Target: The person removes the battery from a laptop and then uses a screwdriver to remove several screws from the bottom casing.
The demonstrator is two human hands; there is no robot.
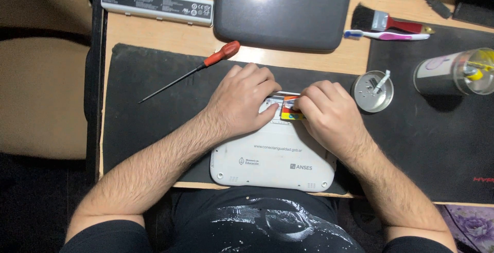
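The white rounded plastic netbook (pixel 275 158) lies underside up at the near edge of the surface (pixel 154 31), on a black mat (pixel 149 114). The left hand (pixel 239 101) presses flat on its far edge, fingers clenching nothing. The right hand (pixel 329 111) pinches a small orange-yellow card (pixel 289 110) against that edge. Farther back lie a red-handled screwdriver (pixel 193 70) and a round metal tin (pixel 372 92).

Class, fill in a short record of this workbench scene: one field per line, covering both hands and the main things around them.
Left hand: rests on the white netbook
Right hand: presses a small colourful card at the netbook's far edge
Surface: black mat on a wooden desk
Left of hands: red-handled screwdriver
Right of hands: round metal tin
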